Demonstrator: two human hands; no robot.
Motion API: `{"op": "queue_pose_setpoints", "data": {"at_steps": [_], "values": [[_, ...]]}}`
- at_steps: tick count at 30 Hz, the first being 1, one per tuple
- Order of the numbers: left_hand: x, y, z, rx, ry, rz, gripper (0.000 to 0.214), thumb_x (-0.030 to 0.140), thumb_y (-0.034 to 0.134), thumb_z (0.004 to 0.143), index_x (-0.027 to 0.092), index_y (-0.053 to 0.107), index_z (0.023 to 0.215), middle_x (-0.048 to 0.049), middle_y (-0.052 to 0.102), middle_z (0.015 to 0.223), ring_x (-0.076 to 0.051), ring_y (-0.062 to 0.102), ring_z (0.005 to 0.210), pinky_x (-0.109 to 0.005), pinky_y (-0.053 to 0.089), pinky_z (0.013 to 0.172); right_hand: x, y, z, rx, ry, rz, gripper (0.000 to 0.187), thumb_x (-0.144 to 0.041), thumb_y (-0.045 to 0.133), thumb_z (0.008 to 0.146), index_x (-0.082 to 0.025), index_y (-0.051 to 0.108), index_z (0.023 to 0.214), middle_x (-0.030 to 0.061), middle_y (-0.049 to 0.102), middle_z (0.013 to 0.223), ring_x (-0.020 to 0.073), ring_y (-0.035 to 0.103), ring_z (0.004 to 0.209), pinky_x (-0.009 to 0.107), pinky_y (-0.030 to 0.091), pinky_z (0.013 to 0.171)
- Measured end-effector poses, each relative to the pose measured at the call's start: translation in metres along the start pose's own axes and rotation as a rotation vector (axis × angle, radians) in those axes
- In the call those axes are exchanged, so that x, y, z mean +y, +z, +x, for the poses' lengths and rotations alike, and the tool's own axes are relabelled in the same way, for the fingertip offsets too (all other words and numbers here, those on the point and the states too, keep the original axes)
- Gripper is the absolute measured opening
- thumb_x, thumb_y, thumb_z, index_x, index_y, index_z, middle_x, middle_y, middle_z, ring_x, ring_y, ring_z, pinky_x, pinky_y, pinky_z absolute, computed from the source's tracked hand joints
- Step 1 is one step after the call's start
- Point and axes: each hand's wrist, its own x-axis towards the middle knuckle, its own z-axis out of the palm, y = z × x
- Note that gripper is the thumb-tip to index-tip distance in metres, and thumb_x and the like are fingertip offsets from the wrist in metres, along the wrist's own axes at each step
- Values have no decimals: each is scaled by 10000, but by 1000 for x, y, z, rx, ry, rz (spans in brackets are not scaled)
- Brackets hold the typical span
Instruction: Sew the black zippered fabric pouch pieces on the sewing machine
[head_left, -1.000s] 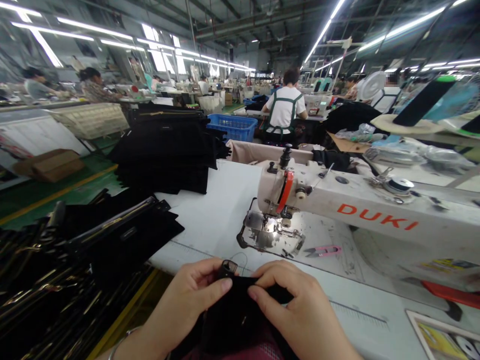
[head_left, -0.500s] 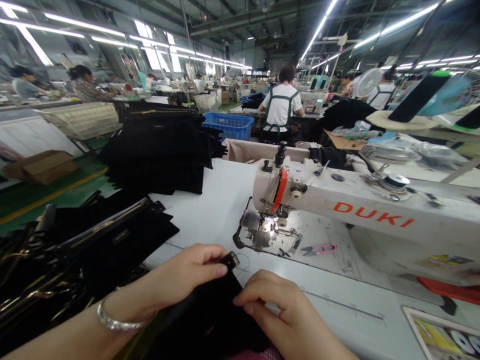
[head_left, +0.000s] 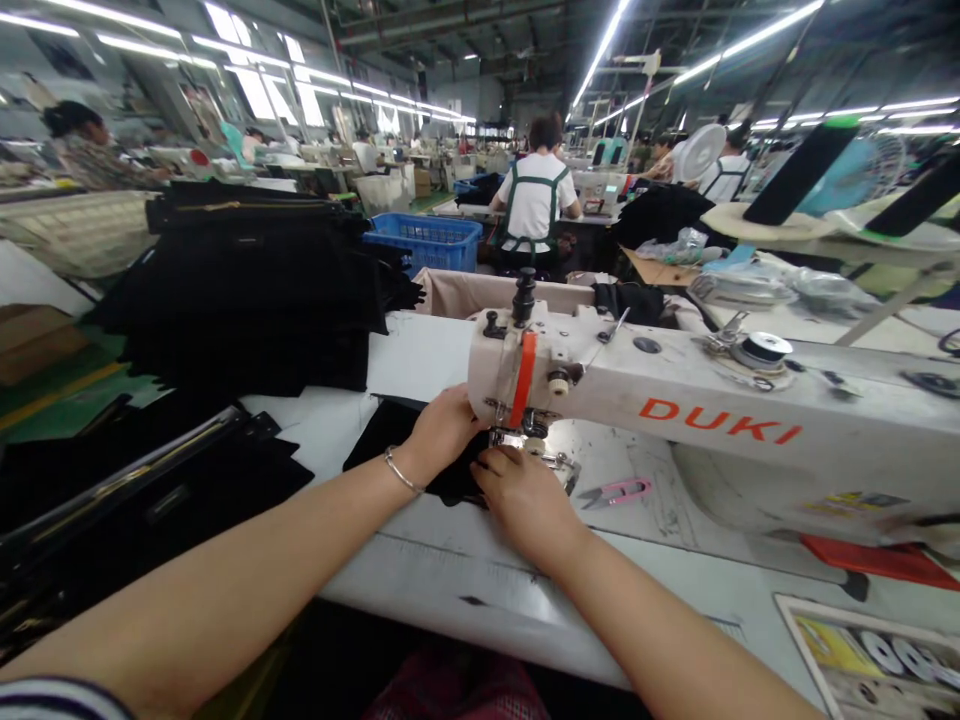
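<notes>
black cloth (head_left: 394,432), inward of table's (head_left: 442,575) near edge | likely light, limp; hold by margins | left hand (head_left: 444,432), right hand (head_left: 525,492) at it, grips: cannot tell

Both hands are at the needle area of a white sewing machine (head_left: 600,375). The left hand (head_left: 448,432), with a silver bangle (head_left: 403,472) at its wrist, rests over a black fabric piece (head_left: 384,438) lying on the worktable (head_left: 427,545); its fingertips are hidden. The right hand (head_left: 531,498) is at the piece's near right edge, grip unclear. Pink-handled snips (head_left: 621,492) lie right of the needle plate. A stack of black pieces (head_left: 255,290) stands at left. Beyond the machine, a co-worker (head_left: 536,195) faces away.
</notes>
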Motion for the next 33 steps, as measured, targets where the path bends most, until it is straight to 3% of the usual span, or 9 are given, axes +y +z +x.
{"op": "queue_pose_setpoints", "data": {"at_steps": [3,10,24,33], "values": [[9,7,-12,-10,62,-28,190,215,513,960,128,673,1015,-121,687,1000,-264,635,974,-401,502,901,9,-3,-14,-11,-39,-10,243,-103,572,909,-132,671,1128,111,677,1045,258,581,1059,418,482,932],[10,5,-56,14,219,-158,280,136,487,969,149,617,1216,-110,611,1232,-225,554,1173,-437,473,1044,6,5,-33,175,-46,49,285,-105,528,913,-99,646,1172,124,691,1100,252,581,1131,425,501,947],[-6,-3,-48,-139,349,-201,290,147,480,986,191,586,1252,-68,613,1302,-199,533,1237,-422,403,1101,-7,7,-26,136,-29,42,277,-96,479,941,-79,654,1155,120,688,1057,260,581,1096,394,499,933],[-3,-3,-46,-131,338,-181,296,142,448,993,173,581,1257,-93,616,1288,-215,542,1226,-434,402,1086,-1,7,-26,116,-18,46,285,-81,496,931,-82,640,1177,124,686,1069,256,595,1089,397,502,909]]}}
